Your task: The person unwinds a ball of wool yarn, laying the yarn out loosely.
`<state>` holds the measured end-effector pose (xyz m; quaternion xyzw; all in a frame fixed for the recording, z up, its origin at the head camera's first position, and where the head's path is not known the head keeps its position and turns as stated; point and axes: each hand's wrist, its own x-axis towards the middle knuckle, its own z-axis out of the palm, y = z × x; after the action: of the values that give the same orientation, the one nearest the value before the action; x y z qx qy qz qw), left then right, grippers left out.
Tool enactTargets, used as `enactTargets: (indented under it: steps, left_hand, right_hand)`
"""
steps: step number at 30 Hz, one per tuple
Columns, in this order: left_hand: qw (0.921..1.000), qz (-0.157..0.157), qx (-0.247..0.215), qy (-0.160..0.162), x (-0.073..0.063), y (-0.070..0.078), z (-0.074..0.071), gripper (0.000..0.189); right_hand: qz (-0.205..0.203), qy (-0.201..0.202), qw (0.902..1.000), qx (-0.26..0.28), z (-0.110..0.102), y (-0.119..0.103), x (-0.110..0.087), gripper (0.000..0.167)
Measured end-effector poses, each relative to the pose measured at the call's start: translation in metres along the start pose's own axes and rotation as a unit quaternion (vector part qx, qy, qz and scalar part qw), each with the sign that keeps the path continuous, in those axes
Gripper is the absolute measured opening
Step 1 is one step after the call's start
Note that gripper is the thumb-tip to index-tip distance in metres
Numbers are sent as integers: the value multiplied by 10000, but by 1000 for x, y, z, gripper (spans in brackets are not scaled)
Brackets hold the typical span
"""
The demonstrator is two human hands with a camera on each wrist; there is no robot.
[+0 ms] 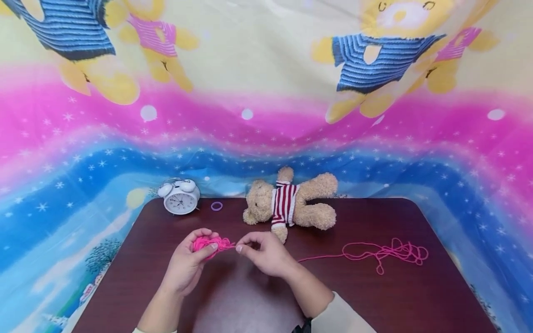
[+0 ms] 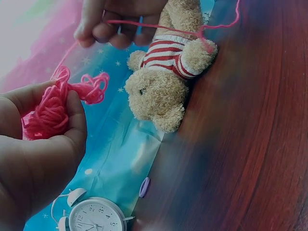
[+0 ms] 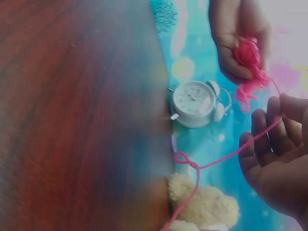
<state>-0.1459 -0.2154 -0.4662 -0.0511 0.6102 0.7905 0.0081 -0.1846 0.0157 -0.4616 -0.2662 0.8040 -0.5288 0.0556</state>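
A tangled bundle of pink yarn [image 1: 211,245] sits in my left hand [image 1: 185,263], gripped between thumb and fingers above the table. My right hand [image 1: 266,254] pinches a strand of the yarn between thumb and forefinger, just right of the bundle. In the left wrist view, loose loops [image 2: 91,89] stick out of the bundle past the fingertips. From the right hand the strand [image 3: 240,150] runs across the fingers and hangs down, with a small loop in it. It leads along the table to a loose heap of the same yarn [image 1: 399,253] on the right.
A teddy bear [image 1: 285,203] in a red-and-white striped shirt lies on its back at the table's far edge. Left of it are a purple ring [image 1: 216,206] and a white twin-bell alarm clock [image 1: 181,198]. A printed cloth [image 1: 266,157] hangs behind the dark wooden table [image 1: 354,305].
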Motion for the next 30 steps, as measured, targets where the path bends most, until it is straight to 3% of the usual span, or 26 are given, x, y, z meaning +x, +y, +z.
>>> enactTargets:
  steps: [7,14,25,30]
  left_hand:
    - [9997,-194,126,-62,-2,-1,-2,45]
    - [9997,-121,194,-31,0,-1,-7,39]
    - [9999,-110,91,-62,4,-1,-13,34]
    - [9999,-151,70,-47,4,-2,-13,35]
  right_hand:
    - [74,320,9993,153,-21,-4,-1,7]
    - [220,516,9984,96,-39,-3,0,8]
    - [523,706,9939,669,-61,6,-7,14]
    - [679,858,9929,465,-67,17,-14,14]
